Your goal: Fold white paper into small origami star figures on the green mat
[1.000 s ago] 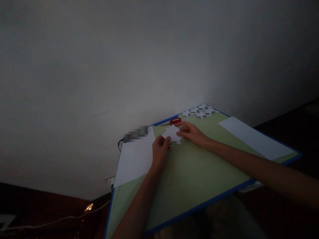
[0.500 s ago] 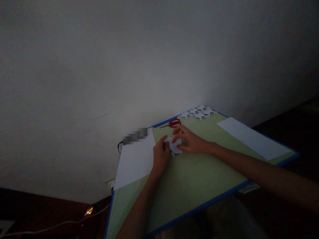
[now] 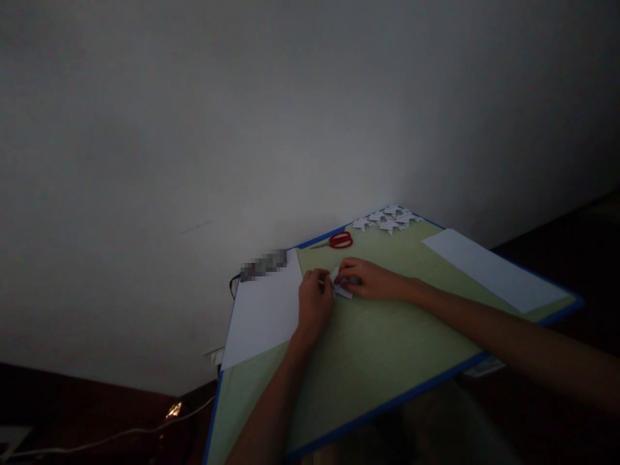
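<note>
A small piece of folded white paper (image 3: 343,290) is between my hands, just above or on the green table top (image 3: 378,349). My left hand (image 3: 314,297) pinches its left side, with the fingers curled in. From the right, my right hand (image 3: 363,279) has its fingers closed on the paper's other side and covers part of it. Beyond the hands lies a pair of red-handled scissors (image 3: 340,240), its blades pointing left.
Several folded white paper stars (image 3: 390,225) lie at the far corner. White sheets (image 3: 261,323) rest on the left, under a blurred dark object (image 3: 264,265). More white paper (image 3: 489,268) lies along the right edge. A wall (image 3: 310,129) rises behind the table.
My right hand has lowered, and its spread fingers have closed onto the paper. My left fingers have curled in more. Less of the paper shows now.
</note>
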